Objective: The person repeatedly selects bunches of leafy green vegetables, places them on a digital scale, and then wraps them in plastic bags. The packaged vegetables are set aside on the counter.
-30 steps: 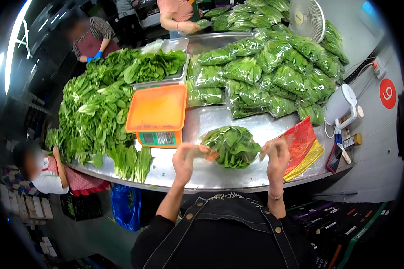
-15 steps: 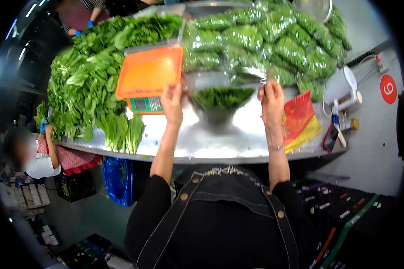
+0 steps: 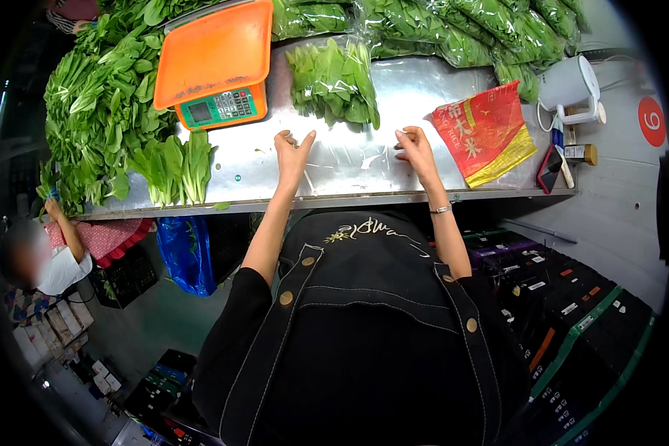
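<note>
A clear plastic bag of leafy greens (image 3: 334,85) lies on the metal table in front of me, its leaves on the far side and its loose film toward me. My left hand (image 3: 293,154) is just left of the film, thumb and forefinger apart, with nothing visible between them. On the other side, my right hand (image 3: 418,154) has loosely bent fingers pointing toward the bag and shows nothing in its grip. An orange scale (image 3: 214,56) with a green keypad panel stands beyond my left hand. Right of my right hand lies a red and yellow plastic bag (image 3: 479,134).
Loose greens (image 3: 97,111) are heaped at left, with a small bunch (image 3: 172,171) near the front edge. Filled bags (image 3: 453,33) line the back. A white jug (image 3: 569,85), a jar (image 3: 581,154) and a phone (image 3: 548,169) occupy the right end. A co-worker (image 3: 59,253) stands at left.
The bag of greens, earlier held up between both hands, now lies flat on the table. My hands have let go of it. The view has shifted, showing more of the front edge.
</note>
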